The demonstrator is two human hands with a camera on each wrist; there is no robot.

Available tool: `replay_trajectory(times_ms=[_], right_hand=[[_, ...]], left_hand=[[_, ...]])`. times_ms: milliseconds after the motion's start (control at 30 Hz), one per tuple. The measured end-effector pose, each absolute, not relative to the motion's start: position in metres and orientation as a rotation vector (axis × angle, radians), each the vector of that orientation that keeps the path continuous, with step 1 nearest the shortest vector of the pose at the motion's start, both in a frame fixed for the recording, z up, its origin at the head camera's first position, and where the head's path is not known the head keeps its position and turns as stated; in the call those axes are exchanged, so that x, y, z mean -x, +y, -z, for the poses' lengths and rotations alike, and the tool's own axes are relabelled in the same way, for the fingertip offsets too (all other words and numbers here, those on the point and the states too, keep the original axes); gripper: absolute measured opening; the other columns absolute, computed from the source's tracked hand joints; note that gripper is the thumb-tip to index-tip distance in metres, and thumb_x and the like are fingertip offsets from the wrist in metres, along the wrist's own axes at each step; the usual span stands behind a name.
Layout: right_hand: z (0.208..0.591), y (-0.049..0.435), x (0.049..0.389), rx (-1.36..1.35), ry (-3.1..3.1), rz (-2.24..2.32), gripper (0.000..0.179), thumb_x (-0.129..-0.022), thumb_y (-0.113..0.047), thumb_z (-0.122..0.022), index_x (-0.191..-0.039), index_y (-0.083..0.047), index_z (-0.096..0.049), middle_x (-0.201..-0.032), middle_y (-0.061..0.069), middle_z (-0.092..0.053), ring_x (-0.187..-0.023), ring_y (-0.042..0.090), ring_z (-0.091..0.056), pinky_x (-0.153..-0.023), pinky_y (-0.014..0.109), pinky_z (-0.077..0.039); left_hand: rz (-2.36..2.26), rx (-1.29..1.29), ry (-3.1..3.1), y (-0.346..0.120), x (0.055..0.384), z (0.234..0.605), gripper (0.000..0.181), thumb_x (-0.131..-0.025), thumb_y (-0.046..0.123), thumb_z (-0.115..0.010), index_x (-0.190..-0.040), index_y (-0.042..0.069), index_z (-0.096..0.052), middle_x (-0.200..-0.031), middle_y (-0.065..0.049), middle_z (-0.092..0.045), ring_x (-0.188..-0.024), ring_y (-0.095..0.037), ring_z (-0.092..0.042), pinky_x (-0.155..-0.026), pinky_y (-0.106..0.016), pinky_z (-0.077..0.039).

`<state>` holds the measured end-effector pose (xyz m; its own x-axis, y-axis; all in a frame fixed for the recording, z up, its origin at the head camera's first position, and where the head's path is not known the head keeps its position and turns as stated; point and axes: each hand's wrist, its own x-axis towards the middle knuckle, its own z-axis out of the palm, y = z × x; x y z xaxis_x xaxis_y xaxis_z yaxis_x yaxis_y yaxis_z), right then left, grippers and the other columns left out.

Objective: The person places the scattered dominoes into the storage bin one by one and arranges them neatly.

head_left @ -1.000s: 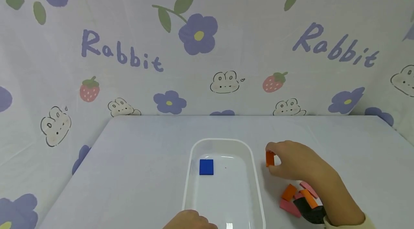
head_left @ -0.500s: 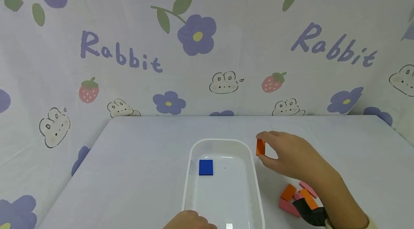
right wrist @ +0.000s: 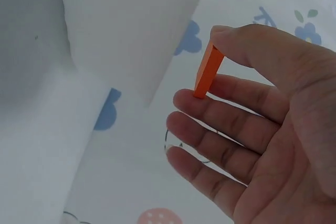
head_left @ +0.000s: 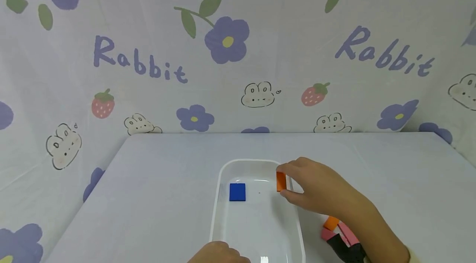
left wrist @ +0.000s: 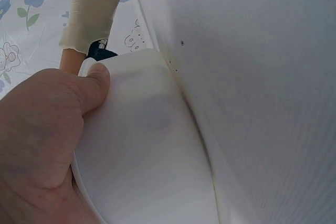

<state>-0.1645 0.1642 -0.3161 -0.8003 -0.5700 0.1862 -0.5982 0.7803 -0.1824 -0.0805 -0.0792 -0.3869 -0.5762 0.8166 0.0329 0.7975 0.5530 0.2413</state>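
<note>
My right hand (head_left: pixel 323 188) pinches an orange rectangular block (head_left: pixel 281 181) between thumb and fingertip, above the right side of a white tray (head_left: pixel 260 230). In the right wrist view the block (right wrist: pixel 208 72) stands on edge between the thumb and a finger, with the other fingers spread loosely below. A flat blue square block (head_left: pixel 237 192) lies in the tray, towards its far left. My left hand (head_left: pixel 219 253) is at the tray's near left; in the left wrist view its thumb hooks over the rim of the tray (left wrist: pixel 147 129), gripping the wall.
Right of the tray lies a small pile: an orange block (head_left: pixel 331 223), pink pieces (head_left: pixel 347 233) and a black piece (head_left: pixel 343 250), partly hidden by my right forearm. A light table (head_left: pixel 160 197) surrounds them, with a patterned cloth (head_left: pixel 290 56) behind.
The right hand, pinching the orange block, has moved left from beside the tray, rising and then dipping, to over the tray's right side. My left hand has stayed at the rim.
</note>
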Motion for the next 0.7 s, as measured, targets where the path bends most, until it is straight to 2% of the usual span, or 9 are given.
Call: replay_trajectory(times_ms=[233,567,700], right_hand=[[0.325,0.154,0.164,-0.993,-2.860,-0.341,0.023,-0.076,-0.035,-0.068,-0.095,-0.024,-0.061,-0.083,-0.015,-0.052,-0.078,0.004,-0.046,-0.065,0.020,-0.044],[0.339,0.145,0.169,-1.101,-2.782,-0.287,0.014,-0.075,-0.029,-0.068,-0.081,-0.023,-0.058,-0.072,-0.017,-0.050,-0.067,0.005,-0.044,-0.060,0.022,-0.041],[0.344,0.137,0.169,-1.086,-2.813,-0.288,0.017,-0.074,-0.029,-0.069,-0.086,-0.022,-0.059,-0.075,-0.014,-0.053,-0.068,0.006,-0.045,-0.060,0.023,-0.042]], left_hand=[[-0.249,-1.657,2.756,-0.083,0.085,0.391,0.011,-0.071,0.035,-0.069,-0.078,0.027,-0.066,-0.057,0.019,-0.050,-0.048,0.010,-0.031,-0.048,-0.006,-0.023],[-0.251,-1.636,2.712,-0.081,0.086,0.389,0.014,-0.072,0.038,-0.069,-0.080,0.027,-0.066,-0.061,0.019,-0.053,-0.049,0.010,-0.034,-0.051,-0.005,-0.026],[-0.251,-1.603,2.710,-0.081,0.085,0.388,0.013,-0.072,0.039,-0.069,-0.080,0.028,-0.066,-0.059,0.020,-0.050,-0.048,0.010,-0.033,-0.050,-0.006,-0.026]])
